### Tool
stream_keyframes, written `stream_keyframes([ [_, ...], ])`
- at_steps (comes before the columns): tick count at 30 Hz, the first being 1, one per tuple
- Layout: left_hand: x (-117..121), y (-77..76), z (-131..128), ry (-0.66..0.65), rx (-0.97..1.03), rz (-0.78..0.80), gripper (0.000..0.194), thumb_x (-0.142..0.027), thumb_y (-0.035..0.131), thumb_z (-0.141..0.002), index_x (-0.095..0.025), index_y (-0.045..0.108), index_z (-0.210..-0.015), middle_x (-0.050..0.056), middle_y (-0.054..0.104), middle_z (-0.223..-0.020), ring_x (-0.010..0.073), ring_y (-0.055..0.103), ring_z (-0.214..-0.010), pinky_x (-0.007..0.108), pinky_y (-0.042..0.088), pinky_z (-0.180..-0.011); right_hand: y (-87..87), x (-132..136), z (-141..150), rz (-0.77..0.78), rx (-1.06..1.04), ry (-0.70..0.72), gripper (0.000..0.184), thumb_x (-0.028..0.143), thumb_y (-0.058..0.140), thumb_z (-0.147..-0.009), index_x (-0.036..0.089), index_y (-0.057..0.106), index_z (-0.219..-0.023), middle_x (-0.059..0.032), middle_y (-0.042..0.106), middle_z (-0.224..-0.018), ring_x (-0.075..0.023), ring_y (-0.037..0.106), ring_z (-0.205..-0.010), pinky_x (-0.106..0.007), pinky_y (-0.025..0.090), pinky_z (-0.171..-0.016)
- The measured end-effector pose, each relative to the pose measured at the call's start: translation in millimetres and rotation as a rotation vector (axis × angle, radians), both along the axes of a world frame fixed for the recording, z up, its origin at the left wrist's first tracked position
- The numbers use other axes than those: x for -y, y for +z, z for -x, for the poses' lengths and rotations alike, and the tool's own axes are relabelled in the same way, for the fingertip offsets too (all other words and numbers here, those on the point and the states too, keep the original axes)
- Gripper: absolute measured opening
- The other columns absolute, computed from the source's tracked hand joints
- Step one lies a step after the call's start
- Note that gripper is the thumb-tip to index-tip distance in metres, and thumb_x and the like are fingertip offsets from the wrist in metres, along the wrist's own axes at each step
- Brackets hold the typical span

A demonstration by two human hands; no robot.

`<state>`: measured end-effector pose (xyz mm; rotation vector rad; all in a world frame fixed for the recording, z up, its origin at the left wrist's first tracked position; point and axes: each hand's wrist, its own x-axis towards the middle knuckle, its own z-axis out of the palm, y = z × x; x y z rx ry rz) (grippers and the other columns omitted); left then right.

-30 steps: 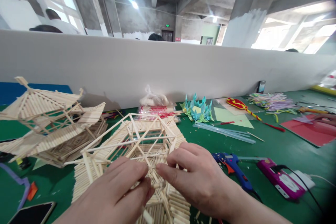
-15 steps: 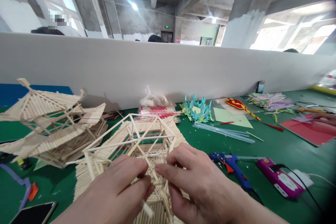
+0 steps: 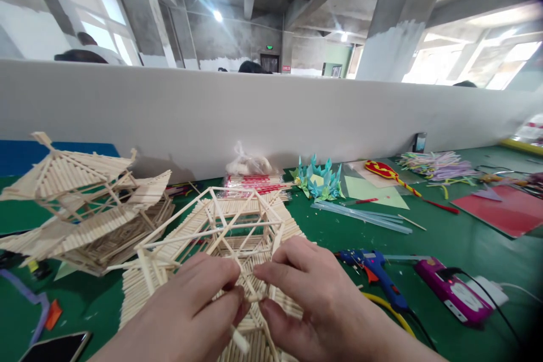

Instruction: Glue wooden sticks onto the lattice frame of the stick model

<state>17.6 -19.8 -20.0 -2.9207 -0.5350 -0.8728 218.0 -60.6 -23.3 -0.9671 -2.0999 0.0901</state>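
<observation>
A hexagonal frame of thin wooden sticks (image 3: 220,226) lies on the green table (image 3: 445,243) right in front of me. My left hand (image 3: 190,311) is closed in a pinch on a short pale stick (image 3: 237,340) at the frame's near side. My right hand (image 3: 314,300) pinches the frame's sticks next to it, thumb and forefinger pressed together. The two hands nearly touch at their fingertips.
A second stick-built roof model (image 3: 80,203) stands at the left. A blue glue gun (image 3: 377,274) with a yellow cable and a pink phone (image 3: 449,288) lie to the right. A dark phone (image 3: 53,348), paper flowers (image 3: 318,178), packs of sticks (image 3: 254,181), clear glue rods (image 3: 360,215), coloured papers and a white partition (image 3: 271,113) lie around.
Both hands have stayed on the frame and shifted slightly; the right thumb has tucked under. The view has tipped up a little. A yellow cable now shows by the glue gun.
</observation>
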Motion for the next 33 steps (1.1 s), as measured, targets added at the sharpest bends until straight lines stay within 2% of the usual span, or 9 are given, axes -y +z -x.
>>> stream_keyframes([
  [8, 2.0, 0.2, 1.8, 0.000, -0.012, 0.046, 0.018, -0.013, 0.037, -0.088, -0.019, 0.053, -0.082, 0.001, 0.053, -0.083, 0.0146, 0.047, -0.070, 0.026, 0.037, -0.063, 1.7, 1.1, -0.4, 0.015, -0.005, -0.010, 0.018, 0.015, 0.055, -0.071, 0.013, 0.065, -0.086, -0.0040, 0.057, -0.076, -0.0143, 0.049, -0.068, -0.026, 0.039, -0.057],
  [11, 1.3, -1.2, 0.8, 0.016, -0.001, 0.030, 0.018, -0.011, 0.038, -0.087, -0.019, 0.053, -0.079, 0.001, 0.054, -0.082, 0.0145, 0.047, -0.070, 0.025, 0.037, -0.062, 2.3, 2.0, -2.1, 0.048, 0.010, 0.011, 0.020, 0.016, 0.055, -0.073, 0.014, 0.064, -0.090, -0.0041, 0.057, -0.078, -0.0145, 0.049, -0.070, -0.026, 0.039, -0.058],
  [15, 0.6, -2.4, -1.0, 0.040, 0.018, 0.008, 0.021, -0.010, 0.038, -0.086, -0.019, 0.053, -0.076, 0.000, 0.055, -0.080, 0.0142, 0.047, -0.069, 0.026, 0.038, -0.061, 2.3, 0.1, -6.0, 0.052, 0.031, 0.037, 0.026, 0.009, 0.051, -0.071, 0.014, 0.062, -0.095, -0.0041, 0.056, -0.080, -0.0140, 0.048, -0.072, -0.026, 0.040, -0.060],
  [27, -0.5, -3.3, -1.8, 0.053, 0.001, -0.054, 0.019, -0.011, 0.038, -0.087, -0.020, 0.051, -0.076, 0.000, 0.053, -0.079, 0.0150, 0.046, -0.069, 0.026, 0.037, -0.059, 1.4, -1.7, -8.7, 0.027, 0.025, 0.073, 0.016, 0.008, 0.050, -0.076, 0.013, 0.060, -0.088, -0.0040, 0.055, -0.082, -0.0130, 0.045, -0.073, -0.025, 0.038, -0.063],
  [33, 0.5, -3.7, -1.5, 0.060, 0.012, 0.004, 0.021, -0.009, 0.038, -0.085, -0.020, 0.052, -0.076, 0.000, 0.053, -0.079, 0.0148, 0.046, -0.068, 0.026, 0.037, -0.059, 2.0, -0.4, -5.8, 0.042, 0.027, 0.055, 0.022, 0.007, 0.048, -0.073, 0.014, 0.061, -0.089, -0.0038, 0.055, -0.080, -0.0134, 0.046, -0.072, -0.025, 0.038, -0.062],
])
